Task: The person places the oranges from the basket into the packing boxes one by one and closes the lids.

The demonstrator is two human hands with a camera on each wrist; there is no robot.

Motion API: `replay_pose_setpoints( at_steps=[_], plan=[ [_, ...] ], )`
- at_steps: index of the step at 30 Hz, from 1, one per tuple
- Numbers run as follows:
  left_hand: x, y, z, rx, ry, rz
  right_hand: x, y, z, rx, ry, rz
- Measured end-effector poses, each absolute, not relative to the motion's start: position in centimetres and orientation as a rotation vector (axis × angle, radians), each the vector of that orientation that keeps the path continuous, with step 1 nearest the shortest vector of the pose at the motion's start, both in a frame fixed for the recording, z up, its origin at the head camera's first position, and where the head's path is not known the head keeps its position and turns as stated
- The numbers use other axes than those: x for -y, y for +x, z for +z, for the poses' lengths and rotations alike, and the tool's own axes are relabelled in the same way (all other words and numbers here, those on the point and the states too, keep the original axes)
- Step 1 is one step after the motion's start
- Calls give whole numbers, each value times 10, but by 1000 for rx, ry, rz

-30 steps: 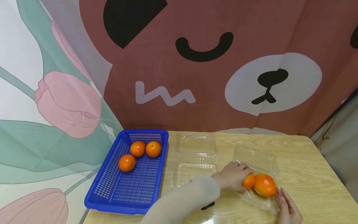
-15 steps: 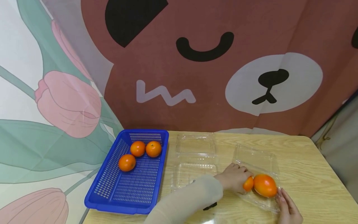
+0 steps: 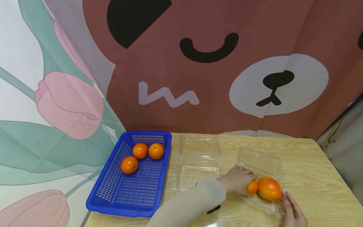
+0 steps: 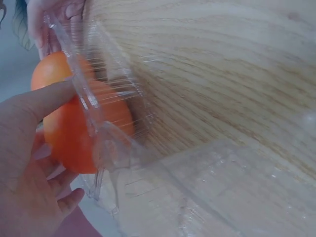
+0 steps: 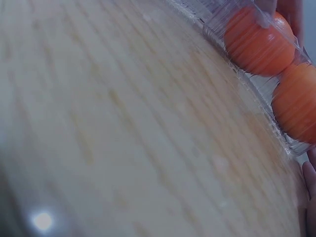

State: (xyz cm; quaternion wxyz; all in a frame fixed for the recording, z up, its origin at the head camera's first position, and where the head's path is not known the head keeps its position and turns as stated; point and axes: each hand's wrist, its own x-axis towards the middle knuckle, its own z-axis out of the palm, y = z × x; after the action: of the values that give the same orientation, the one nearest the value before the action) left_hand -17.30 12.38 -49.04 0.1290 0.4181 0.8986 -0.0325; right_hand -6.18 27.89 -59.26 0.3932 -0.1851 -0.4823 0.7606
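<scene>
An open clear plastic clamshell box stands at the right of the table with two oranges in it. My left hand grips the left orange, its thumb across the box's rim and its fingers curled at the fruit's side in the left wrist view. Much of that orange is hidden by the hand in the head view. The other orange lies beside it, toward the right end. At that end my right hand holds the box's wall between thumb and fingers. Both oranges show through the ribbed wall in the right wrist view.
A blue plastic basket with three oranges stands on the left of the wooden table. A second open clear box lies in the middle. A small black object sits near the left sleeve.
My left hand and forearm have shifted slightly right and down with the left orange. The right hand stays at the box's end, and the basket's oranges have not moved.
</scene>
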Motion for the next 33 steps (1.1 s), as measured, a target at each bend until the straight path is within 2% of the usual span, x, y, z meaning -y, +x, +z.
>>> replay_pose_setpoints(
  at_steps=[15,24,33],
  plan=[
    [-119,-197,-479,-2712,1181,370,-280,-59,-589,1249,-518,1974],
    [-115,-208,-485,-2856,858,681,-283,-59,-591,1280,-549,1994],
    [-120,-215,-490,-2740,502,944,-289,-59,-582,1266,-691,2088]
  ],
)
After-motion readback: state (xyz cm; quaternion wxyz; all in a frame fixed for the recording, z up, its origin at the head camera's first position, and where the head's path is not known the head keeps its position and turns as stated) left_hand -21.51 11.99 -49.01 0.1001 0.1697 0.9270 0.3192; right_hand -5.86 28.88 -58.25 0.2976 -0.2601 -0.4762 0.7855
